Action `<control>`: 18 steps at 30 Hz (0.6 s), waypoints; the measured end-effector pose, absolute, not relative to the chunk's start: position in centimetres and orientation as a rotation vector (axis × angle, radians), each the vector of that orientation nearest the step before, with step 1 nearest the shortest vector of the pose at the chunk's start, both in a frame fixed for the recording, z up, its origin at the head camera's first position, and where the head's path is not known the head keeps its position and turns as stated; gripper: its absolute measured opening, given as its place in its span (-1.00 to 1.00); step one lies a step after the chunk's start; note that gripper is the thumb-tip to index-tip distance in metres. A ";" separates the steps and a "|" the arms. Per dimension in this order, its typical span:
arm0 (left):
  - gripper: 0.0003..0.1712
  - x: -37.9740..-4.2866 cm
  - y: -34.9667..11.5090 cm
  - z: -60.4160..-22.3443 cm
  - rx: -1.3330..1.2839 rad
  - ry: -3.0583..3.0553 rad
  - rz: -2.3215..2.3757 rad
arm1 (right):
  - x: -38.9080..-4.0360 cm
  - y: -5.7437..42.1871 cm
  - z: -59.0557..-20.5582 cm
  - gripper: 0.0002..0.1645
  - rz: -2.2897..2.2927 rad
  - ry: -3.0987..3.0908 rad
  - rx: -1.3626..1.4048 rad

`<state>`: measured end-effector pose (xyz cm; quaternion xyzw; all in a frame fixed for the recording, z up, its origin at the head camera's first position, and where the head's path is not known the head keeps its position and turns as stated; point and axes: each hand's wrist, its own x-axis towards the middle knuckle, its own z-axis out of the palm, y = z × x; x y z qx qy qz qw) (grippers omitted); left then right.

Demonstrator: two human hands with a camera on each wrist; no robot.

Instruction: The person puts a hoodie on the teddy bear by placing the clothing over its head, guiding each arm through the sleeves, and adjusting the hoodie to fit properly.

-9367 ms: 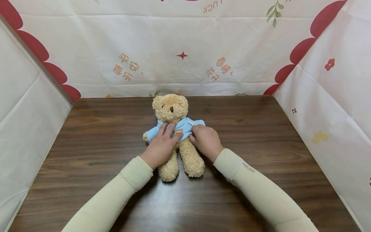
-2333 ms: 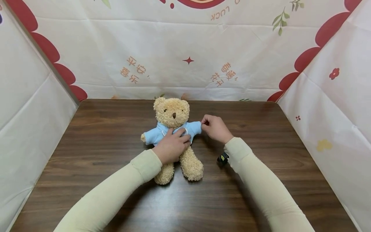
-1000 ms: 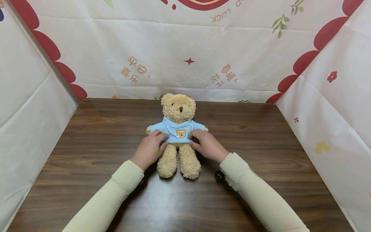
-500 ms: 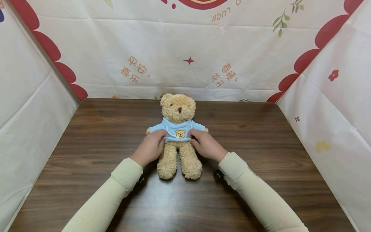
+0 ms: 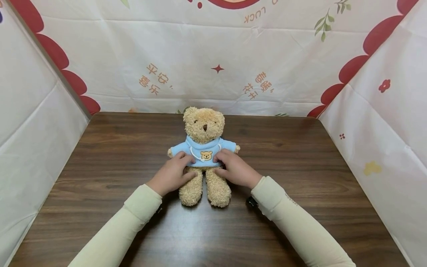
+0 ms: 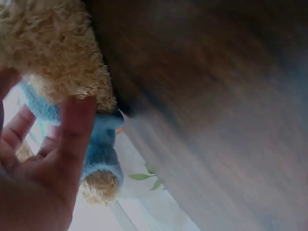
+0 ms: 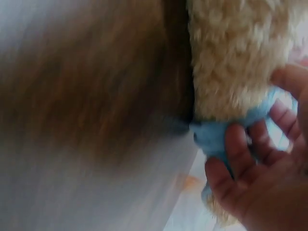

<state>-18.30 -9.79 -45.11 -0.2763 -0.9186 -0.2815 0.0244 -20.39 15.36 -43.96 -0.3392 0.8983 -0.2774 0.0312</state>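
Observation:
A curly tan teddy bear (image 5: 204, 124) lies on its back, head toward the far edge of the table. It wears a light blue hoodie (image 5: 204, 142) with white drawstrings and a small bear-face patch. My left hand (image 5: 170, 173) rests on the hoodie's left side, thumb spread away from the fingers near the bear's leg (image 5: 191, 191). On the other side my right hand (image 5: 238, 168) touches the hoodie near the hem, thumb apart by the other leg (image 5: 218, 189). Both wrist views show gaps between thumb and fingers, beside the blue cloth (image 6: 101, 149).
A dark wood-grain table (image 5: 110, 159) lies under everything. White printed cloth (image 5: 186, 55) rises behind its far edge, and more cloth (image 5: 377, 122) hangs along both sides. A small black device (image 5: 251, 202) sits under the right wrist.
Earlier, my right hand was at one sleeve end while my left lay on the chest. Half a second ago both hands pinched the hoodie's lower sides; now thumbs and fingers are apart, the hem lower.

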 end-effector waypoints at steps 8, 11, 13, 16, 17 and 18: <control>-0.74 -18.7 -9.3 -45.3 -0.827 -2.720 -0.908 | -20.1 14.4 -43.9 -0.83 -0.858 2.797 -1.008; -0.70 -18.7 -9.5 -45.3 -0.807 -2.735 -1.029 | -20.1 14.4 -43.8 -0.83 -0.914 2.734 -0.960; -0.71 -18.6 -9.7 -45.1 -0.813 -2.735 -1.088 | -20.2 14.4 -43.7 -0.84 -0.949 2.702 -0.924; -0.76 -18.7 -9.9 -45.0 -0.860 -2.753 -1.080 | -20.3 14.4 -43.7 -0.87 -0.975 2.684 -0.898; -0.78 -18.8 -10.0 -45.0 -0.875 -2.764 -1.072 | -20.4 14.4 -43.7 -0.88 -0.967 2.690 -0.903; -0.80 -18.8 -10.0 -44.9 -0.885 -2.782 -1.057 | -20.4 14.4 -43.7 -0.89 -0.952 2.700 -0.910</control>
